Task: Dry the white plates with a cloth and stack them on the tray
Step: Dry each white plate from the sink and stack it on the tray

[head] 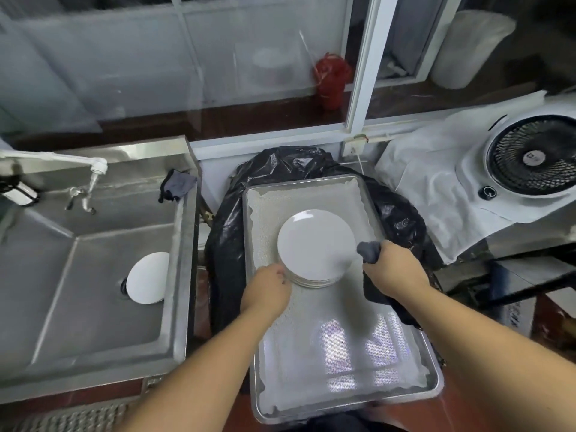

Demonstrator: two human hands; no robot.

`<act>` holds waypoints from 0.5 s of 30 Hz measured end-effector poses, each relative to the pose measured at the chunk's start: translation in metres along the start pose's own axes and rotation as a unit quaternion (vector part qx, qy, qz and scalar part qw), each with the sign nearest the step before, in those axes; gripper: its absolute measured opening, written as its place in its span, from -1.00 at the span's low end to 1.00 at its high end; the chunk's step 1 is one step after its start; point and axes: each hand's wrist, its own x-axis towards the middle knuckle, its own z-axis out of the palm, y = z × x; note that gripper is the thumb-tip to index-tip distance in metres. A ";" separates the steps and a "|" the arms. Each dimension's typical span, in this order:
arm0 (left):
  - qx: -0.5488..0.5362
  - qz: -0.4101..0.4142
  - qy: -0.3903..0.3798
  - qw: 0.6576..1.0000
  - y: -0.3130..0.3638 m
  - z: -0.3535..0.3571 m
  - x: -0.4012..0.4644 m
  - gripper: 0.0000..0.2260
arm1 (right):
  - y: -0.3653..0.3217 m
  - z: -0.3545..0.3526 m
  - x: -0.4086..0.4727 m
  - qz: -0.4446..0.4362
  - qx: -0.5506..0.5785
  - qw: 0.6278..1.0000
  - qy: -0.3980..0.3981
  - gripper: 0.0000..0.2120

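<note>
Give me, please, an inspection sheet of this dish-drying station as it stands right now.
Surface: metal tray lined with mesh, resting on a black plastic bag; steel sink to its left.
Job's things: stack of white plates on the tray; one more white plate lying in the sink over the drain; dark cloth.
Clutter: grey rag draped over the sink rim.
Hands: left hand touches the stack's edge; right hand grips the dark cloth beside the stack.
Cables: nothing seen.
Surroundings: tap over the sink, white fan at right, red bag behind the glass.
</note>
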 end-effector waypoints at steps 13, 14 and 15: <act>0.134 -0.017 0.024 0.991 -0.021 -0.003 -0.107 -0.50 | -0.025 0.007 -0.057 -0.174 -0.135 0.974 -0.047 -0.89; 0.129 -0.029 0.032 0.991 -0.019 -0.003 -0.116 -0.50 | -0.025 0.006 -0.060 -0.192 -0.138 0.970 -0.050 -0.88; 0.124 -0.038 0.040 0.991 -0.017 -0.001 -0.126 -0.50 | -0.025 0.005 -0.062 -0.207 -0.133 0.968 -0.053 -0.88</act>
